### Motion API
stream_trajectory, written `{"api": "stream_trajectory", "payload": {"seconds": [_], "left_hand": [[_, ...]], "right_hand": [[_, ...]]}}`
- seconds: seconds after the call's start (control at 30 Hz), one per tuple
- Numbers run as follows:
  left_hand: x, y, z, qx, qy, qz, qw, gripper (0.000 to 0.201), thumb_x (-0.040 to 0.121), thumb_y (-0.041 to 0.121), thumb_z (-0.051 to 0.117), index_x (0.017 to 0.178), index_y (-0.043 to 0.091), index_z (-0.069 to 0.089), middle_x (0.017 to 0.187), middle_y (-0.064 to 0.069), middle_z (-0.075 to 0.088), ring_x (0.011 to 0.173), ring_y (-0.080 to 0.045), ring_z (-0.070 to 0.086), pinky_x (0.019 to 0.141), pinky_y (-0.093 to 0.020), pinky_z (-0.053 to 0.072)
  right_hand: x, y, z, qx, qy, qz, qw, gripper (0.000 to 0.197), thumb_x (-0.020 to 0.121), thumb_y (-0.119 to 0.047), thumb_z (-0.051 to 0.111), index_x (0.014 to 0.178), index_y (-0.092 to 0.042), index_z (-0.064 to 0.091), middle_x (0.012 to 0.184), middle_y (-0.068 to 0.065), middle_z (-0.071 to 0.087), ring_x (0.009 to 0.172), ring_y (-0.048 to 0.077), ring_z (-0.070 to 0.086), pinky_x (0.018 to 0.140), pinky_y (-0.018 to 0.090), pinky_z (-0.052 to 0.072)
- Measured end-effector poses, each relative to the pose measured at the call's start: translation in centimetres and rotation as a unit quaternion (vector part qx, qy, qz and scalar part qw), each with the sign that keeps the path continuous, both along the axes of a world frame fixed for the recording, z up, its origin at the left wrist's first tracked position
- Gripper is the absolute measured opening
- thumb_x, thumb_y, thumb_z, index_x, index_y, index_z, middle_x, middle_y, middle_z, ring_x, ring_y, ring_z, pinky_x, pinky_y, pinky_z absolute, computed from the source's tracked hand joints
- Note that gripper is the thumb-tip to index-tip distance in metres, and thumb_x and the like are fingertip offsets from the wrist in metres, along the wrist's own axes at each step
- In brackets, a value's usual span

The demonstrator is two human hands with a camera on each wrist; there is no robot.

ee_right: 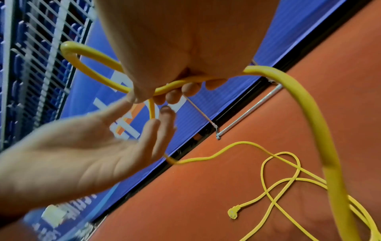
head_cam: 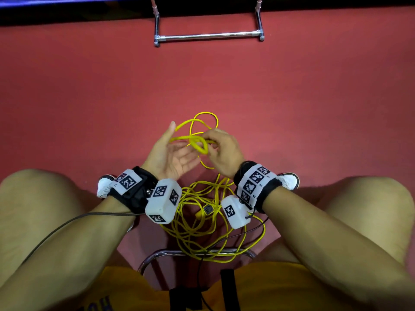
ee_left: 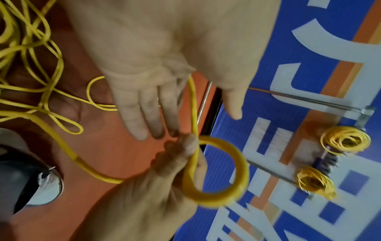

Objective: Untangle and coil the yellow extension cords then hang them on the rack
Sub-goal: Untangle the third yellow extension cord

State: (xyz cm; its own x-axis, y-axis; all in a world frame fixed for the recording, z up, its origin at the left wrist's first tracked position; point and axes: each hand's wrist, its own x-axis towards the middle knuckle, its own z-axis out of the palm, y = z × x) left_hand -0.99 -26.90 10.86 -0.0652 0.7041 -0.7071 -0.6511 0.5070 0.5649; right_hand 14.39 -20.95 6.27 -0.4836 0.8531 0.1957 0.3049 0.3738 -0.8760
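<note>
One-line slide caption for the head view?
Seated person's right hand pinches a small loop of yellow cord beside the open left hand; tangled cord on the floor below.

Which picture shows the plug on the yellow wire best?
The right wrist view: the plug lies in the open on the red floor, at the cord's end. The left wrist view shows no plug. The head view shows only cord tangled between the knees.
</note>
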Motion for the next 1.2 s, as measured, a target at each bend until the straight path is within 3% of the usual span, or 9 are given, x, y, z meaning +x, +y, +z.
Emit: {"api": "stream_trajectory", "payload": {"seconds": [0.1, 0.2, 0.3, 0.43, 0.63, 0.77, 0.93, 1.03, 1.2], "left_hand": [[0.4, 0.1, 0.1, 0.01, 0.054, -0.038, 0.998, 0.021, 0.092, 0.041, 0.062, 0.097, 0.02, 0.066, 0.076, 0.001, 0.067, 0.063, -0.009, 0.065, 0.062, -0.025, 0.052], [-0.1, 0.3, 0.4, 0.047, 0.081, -0.036, 0.995, 0.002, 0.091, 0.02, 0.063, 0.091, 0.02, 0.064, 0.072, 0.003, 0.068, 0.062, -0.007, 0.066, 0.059, -0.021, 0.045], [-0.1, 0.5, 0.3, 0.1, 0.096, -0.009, 0.99, 0.007, 0.09, 0.008, 0.061, 0.092, 0.014, 0.063, 0.075, 0.001, 0.072, 0.065, -0.008, 0.068, 0.057, -0.017, 0.049], [0.4, 0.8, -0.3, 0.126, 0.193, 0.068, 0.971, 0.013, 0.09, -0.003, 0.064, 0.089, 0.01, 0.063, 0.071, -0.002, 0.071, 0.066, -0.013, 0.07, 0.065, -0.024, 0.058], [-0.8, 0.8, -2.1, 0.098, 0.292, 0.142, 0.941, 0.016, 0.089, -0.008, 0.066, 0.085, 0.008, 0.063, 0.066, -0.001, 0.07, 0.063, -0.012, 0.068, 0.066, -0.027, 0.06], [-2.7, 1.1, -2.3, 0.068, 0.287, 0.195, 0.936, 0.016, 0.09, -0.006, 0.065, 0.085, 0.009, 0.062, 0.071, -0.004, 0.066, 0.064, -0.012, 0.067, 0.067, -0.025, 0.059], [-4.2, 1.9, -1.4, 0.089, 0.234, 0.258, 0.933, 0.011, 0.093, -0.004, 0.062, 0.092, 0.006, 0.06, 0.081, -0.008, 0.066, 0.071, -0.016, 0.072, 0.073, -0.028, 0.06], [-4.5, 2.2, -0.8, 0.118, 0.195, 0.29, 0.93, 0.011, 0.094, -0.006, 0.06, 0.094, 0.005, 0.06, 0.085, -0.009, 0.067, 0.076, -0.018, 0.072, 0.075, -0.03, 0.059], [-5.3, 2.6, 0.1, 0.135, 0.132, 0.333, 0.924, 0.014, 0.093, -0.009, 0.059, 0.101, 0.002, 0.06, 0.077, -0.006, 0.075, 0.088, -0.023, 0.073, 0.079, -0.033, 0.06]], "right_hand": [[-0.2, -0.3, -0.4, 0.019, -0.033, 0.033, 0.999, 0.014, 0.086, -0.026, 0.068, 0.089, -0.013, 0.071, 0.075, 0.0, 0.059, 0.073, 0.021, 0.052, 0.071, 0.044, 0.046], [0.0, -0.4, 0.3, -0.004, -0.008, 0.055, 0.998, 0.016, 0.089, -0.03, 0.063, 0.082, -0.018, 0.071, 0.07, 0.002, 0.058, 0.068, 0.02, 0.049, 0.067, 0.041, 0.044], [-0.4, -0.9, 1.0, -0.133, 0.041, 0.028, 0.99, 0.026, 0.092, -0.037, 0.057, 0.067, -0.036, 0.063, 0.062, -0.002, 0.051, 0.057, 0.012, 0.043, 0.058, 0.034, 0.039], [-1.5, -2.1, 0.9, -0.287, 0.074, 0.001, 0.955, 0.04, 0.103, -0.034, 0.047, 0.07, -0.016, 0.061, 0.058, -0.001, 0.054, 0.042, -0.001, 0.043, 0.048, 0.012, 0.033], [-1.6, -3.1, 4.6, -0.488, 0.102, 0.06, 0.865, 0.043, 0.103, -0.037, 0.046, 0.066, -0.016, 0.043, 0.041, -0.011, 0.023, 0.033, 0.005, 0.016, 0.039, 0.012, 0.013], [-0.1, -0.1, 6.7, -0.444, 0.135, 0.004, 0.886, 0.045, 0.101, -0.027, 0.051, 0.06, -0.013, 0.038, 0.035, -0.01, 0.021, 0.027, 0.004, 0.016, 0.038, 0.008, 0.014], [2.3, 2.7, 4.9, -0.197, 0.049, -0.118, 0.972, 0.04, 0.093, -0.036, 0.061, 0.06, -0.012, 0.058, 0.041, -0.011, 0.029, 0.038, 0.004, 0.026, 0.043, 0.022, 0.024], [2.8, 3.2, 3.7, -0.124, -0.008, -0.185, 0.975, 0.025, 0.091, -0.037, 0.064, 0.073, -0.023, 0.054, 0.049, -0.011, 0.041, 0.043, 0.003, 0.036, 0.053, 0.025, 0.029], [2.7, 2.6, 2.3, -0.146, -0.165, -0.089, 0.971, 0.041, 0.1, -0.033, 0.054, 0.063, -0.02, 0.041, 0.06, -0.004, 0.045, 0.067, 0.023, 0.046, 0.066, 0.032, 0.036]]}}
